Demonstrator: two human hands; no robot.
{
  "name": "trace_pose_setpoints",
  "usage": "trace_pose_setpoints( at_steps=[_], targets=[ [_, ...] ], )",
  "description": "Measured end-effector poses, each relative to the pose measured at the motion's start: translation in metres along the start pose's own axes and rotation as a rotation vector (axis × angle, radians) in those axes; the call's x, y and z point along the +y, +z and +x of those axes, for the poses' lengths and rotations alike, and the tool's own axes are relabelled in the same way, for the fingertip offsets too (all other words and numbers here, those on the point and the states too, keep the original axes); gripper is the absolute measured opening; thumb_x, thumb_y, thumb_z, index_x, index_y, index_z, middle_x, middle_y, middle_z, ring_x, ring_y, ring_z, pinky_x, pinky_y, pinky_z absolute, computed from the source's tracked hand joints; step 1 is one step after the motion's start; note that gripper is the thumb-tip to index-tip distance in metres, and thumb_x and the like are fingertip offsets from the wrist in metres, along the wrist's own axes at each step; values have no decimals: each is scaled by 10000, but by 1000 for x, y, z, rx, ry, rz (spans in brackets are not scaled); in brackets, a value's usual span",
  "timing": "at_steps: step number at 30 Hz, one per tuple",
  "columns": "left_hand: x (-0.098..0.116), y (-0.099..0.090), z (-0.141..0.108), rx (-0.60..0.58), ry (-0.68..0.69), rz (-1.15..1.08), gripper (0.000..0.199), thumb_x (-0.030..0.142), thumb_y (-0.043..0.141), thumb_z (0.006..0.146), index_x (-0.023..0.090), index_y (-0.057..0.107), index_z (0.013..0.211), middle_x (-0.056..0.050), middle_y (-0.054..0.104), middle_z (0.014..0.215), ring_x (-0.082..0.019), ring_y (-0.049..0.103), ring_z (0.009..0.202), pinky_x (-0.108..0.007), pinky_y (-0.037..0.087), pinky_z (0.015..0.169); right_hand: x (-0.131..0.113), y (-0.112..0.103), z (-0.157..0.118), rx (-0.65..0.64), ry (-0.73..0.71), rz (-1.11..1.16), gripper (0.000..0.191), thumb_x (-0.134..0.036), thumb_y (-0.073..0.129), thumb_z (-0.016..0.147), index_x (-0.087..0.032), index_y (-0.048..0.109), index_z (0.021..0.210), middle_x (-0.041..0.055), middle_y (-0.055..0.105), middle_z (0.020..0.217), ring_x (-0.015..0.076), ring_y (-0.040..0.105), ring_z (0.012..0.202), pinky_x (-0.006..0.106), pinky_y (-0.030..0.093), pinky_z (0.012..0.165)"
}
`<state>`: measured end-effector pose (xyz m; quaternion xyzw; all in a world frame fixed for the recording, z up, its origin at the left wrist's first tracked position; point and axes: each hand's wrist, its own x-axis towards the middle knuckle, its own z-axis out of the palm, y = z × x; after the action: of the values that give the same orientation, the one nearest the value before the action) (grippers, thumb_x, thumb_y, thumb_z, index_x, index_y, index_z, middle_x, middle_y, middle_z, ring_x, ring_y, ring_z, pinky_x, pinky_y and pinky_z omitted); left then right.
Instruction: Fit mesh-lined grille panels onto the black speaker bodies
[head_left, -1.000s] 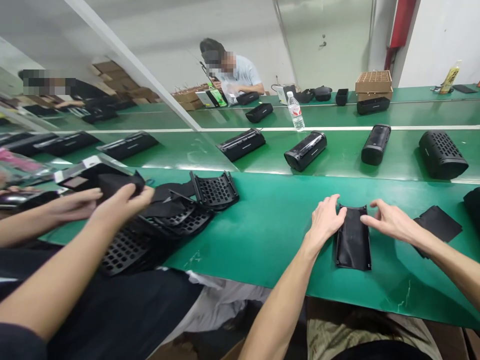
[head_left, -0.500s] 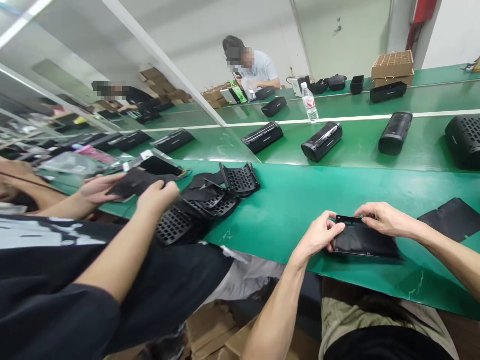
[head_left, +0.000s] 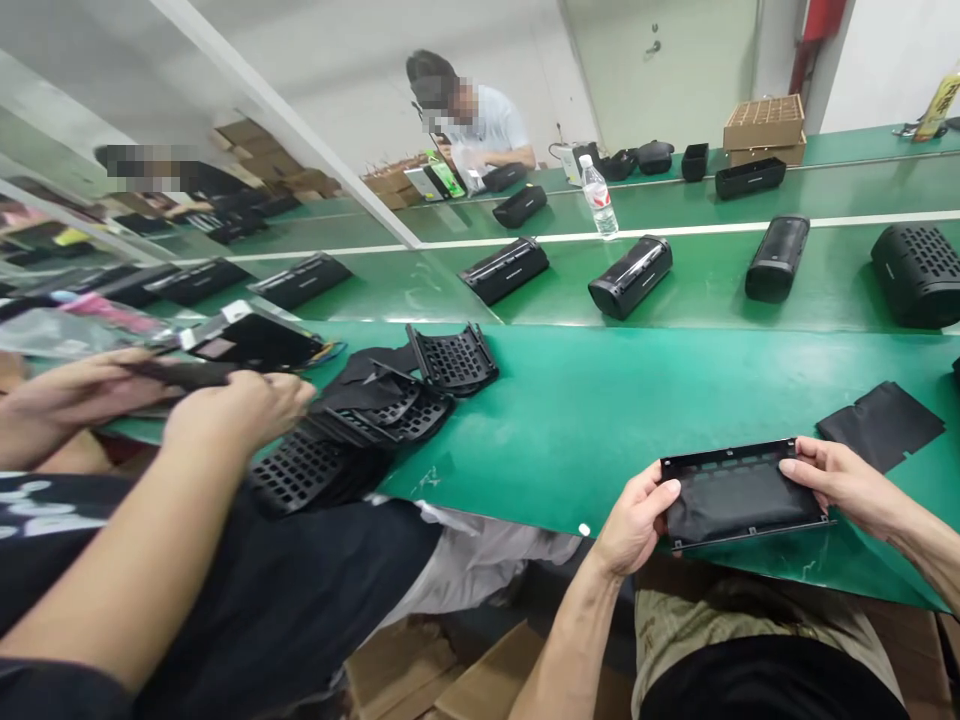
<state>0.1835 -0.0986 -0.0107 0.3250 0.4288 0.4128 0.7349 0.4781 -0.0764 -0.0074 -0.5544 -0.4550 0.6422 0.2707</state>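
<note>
Both my hands hold a flat black speaker grille panel (head_left: 739, 497) with black fabric lining, up at the bench's front edge. My left hand (head_left: 637, 522) grips its left end, and my right hand (head_left: 844, 485) grips its right end. A loose black fabric sheet (head_left: 881, 425) lies on the green bench (head_left: 525, 450) just beyond my right hand. To the left, a co-worker's hands (head_left: 240, 408) pinch a dark strip near a heap of black perforated grille halves (head_left: 390, 410).
A raised green shelf behind the bench carries several black cylindrical speakers (head_left: 630, 277) and a water bottle (head_left: 598, 197). A person sits at the far bench (head_left: 472, 120). A glass or mirror panel spans the left. Cardboard (head_left: 397, 670) lies on the floor below.
The panel has swung from lengthwise to crosswise and my hands now hold it up near the front edge. The loose fabric sheet has come into view. The co-worker's hands have shifted.
</note>
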Motion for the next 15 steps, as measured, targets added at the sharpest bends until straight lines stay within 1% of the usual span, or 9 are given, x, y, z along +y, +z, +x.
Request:
trace_pose_setpoints(
  at_steps=[2,4,6,8,10,12,15],
  targets=[
    [-4,4,1,4,-35,-7,568,557,919,738,172,750,1120,-6,701,732,-112,560,514,-242,517,491,4,2,-3,17,-26,-6,620,-772,827,716,-223,547,791,-63,417,662,98,367,535,239,327,468],
    [-8,7,0,11,-61,-2,605,596,903,738,168,746,1135,-35,736,801,-121,568,507,-237,480,424,5,2,-6,41,-25,15,633,-787,811,724,-232,511,771,-72,383,655,98,345,543,235,315,479],
    [-12,9,-1,14,-67,0,616,608,892,745,164,746,1147,-62,767,877,-120,581,511,-239,481,424,6,1,-9,54,-17,42,632,-795,800,728,-238,505,778,-73,374,657,100,328,544,238,309,480],
    [-15,11,-3,19,-48,-5,580,575,899,750,163,756,1131,-70,784,915,-132,631,569,-254,540,516,6,-1,-12,53,-18,51,612,-779,802,735,-241,516,796,-67,392,677,104,327,551,242,316,482],
    [-16,14,-5,25,-14,-15,526,529,915,746,161,770,1092,-78,797,945,-177,711,718,-289,600,683,6,-3,-17,47,-29,48,583,-751,803,756,-242,523,809,-61,400,694,109,334,562,246,329,487],
    [-17,17,-6,27,3,-40,496,509,924,738,158,780,1057,-91,809,979,-241,755,888,-339,614,832,7,-5,-21,29,-37,49,552,-716,805,781,-239,531,819,-55,411,705,113,348,577,247,340,498],
    [-16,22,-9,32,-17,-93,492,497,938,715,157,785,1038,-109,821,1028,-310,758,1038,-407,602,947,9,-7,-26,13,-32,67,513,-673,819,801,-230,563,850,-48,436,721,117,374,604,241,337,512]
  ],
)
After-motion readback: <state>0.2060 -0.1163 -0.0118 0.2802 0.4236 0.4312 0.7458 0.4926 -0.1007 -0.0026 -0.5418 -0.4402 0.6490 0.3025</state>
